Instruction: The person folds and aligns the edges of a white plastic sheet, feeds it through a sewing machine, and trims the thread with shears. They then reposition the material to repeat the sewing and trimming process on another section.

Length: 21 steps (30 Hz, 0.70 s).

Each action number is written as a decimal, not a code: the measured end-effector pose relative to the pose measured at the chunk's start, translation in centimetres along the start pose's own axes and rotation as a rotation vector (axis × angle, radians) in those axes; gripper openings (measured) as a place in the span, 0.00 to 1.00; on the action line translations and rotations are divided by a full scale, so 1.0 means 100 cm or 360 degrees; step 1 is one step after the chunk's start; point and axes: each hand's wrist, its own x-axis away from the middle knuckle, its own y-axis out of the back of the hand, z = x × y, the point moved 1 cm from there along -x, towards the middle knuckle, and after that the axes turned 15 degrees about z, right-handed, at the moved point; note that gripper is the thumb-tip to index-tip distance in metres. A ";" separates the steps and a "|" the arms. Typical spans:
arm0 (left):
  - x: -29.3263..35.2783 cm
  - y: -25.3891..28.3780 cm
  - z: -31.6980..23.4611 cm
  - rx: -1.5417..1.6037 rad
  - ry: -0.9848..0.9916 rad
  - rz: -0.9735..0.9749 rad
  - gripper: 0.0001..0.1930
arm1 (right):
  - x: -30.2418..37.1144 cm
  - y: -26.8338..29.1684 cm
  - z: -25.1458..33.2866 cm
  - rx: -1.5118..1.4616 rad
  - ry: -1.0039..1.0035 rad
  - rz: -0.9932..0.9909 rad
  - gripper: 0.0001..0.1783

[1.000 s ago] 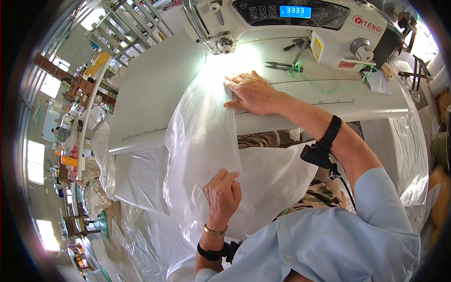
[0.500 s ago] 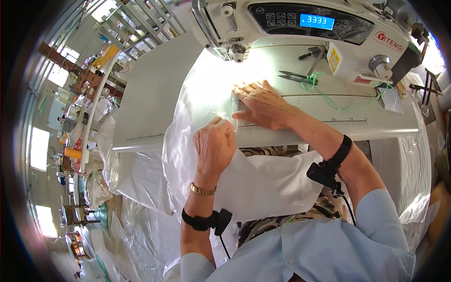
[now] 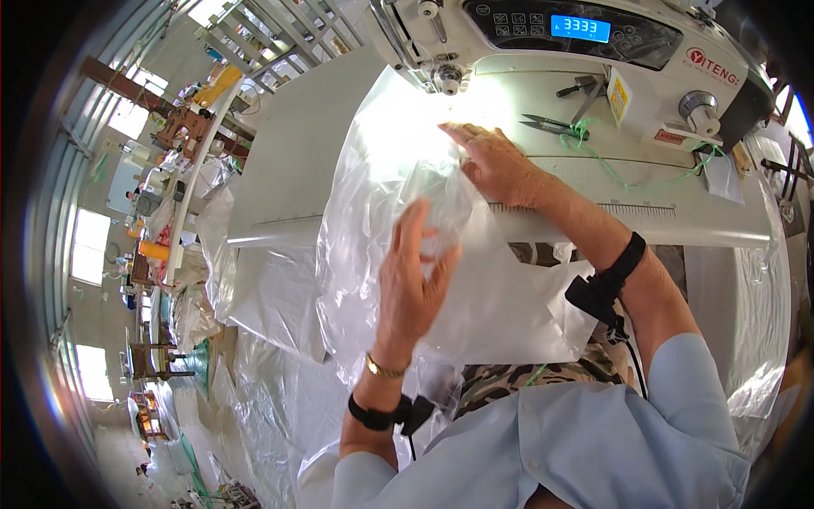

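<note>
A white sewing machine (image 3: pixel 543 64) stands at the far side, its lamp glaring on the area round the needle. A thin, clear plastic sheet (image 3: pixel 365 220) runs from under the needle area over the table's front edge. My right hand (image 3: pixel 504 165) lies on the table just below the machine head, fingers stretched out at the sheet's edge. My left hand (image 3: pixel 409 284) is raised over the sheet nearer to me, fingers apart and slightly blurred, with nothing visible in it. White sheeting (image 3: pixel 509 314) hangs down over my lap.
Black-handled snips (image 3: pixel 555 127) lie right of my right hand, with green cord (image 3: pixel 623 182) trailing from them. A pale work table (image 3: pixel 288 161) extends left. More clear plastic (image 3: pixel 271 399) hangs at the left, and a metal rack (image 3: pixel 280 38) stands at the back left.
My left hand has opened from a fist and moved slightly right. My right hand has shifted up and right. The plastic between them, smooth before, is now lifted and crumpled.
</note>
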 end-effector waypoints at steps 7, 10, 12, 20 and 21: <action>0.108 -0.039 -0.006 -0.0169 0.0215 -0.0092 0.30 | 0.077 0.009 0.036 -0.0353 0.0541 -0.0813 0.19; 0.126 -0.042 -0.011 0.0045 0.0296 -0.0023 0.25 | 0.143 -0.019 0.077 -0.0316 0.0536 -0.0509 0.13; 0.128 -0.038 -0.013 0.0109 0.0275 -0.0087 0.20 | 0.170 -0.041 0.090 -0.0965 -0.0010 0.0131 0.17; 0.114 -0.022 -0.031 -0.0024 -0.0065 -0.0130 0.08 | 0.176 -0.094 0.101 -0.2235 -0.0535 0.0678 0.14; 0.114 -0.021 -0.032 -0.0021 -0.0037 -0.0132 0.08 | 0.174 -0.097 0.105 -0.2278 -0.0365 0.0732 0.12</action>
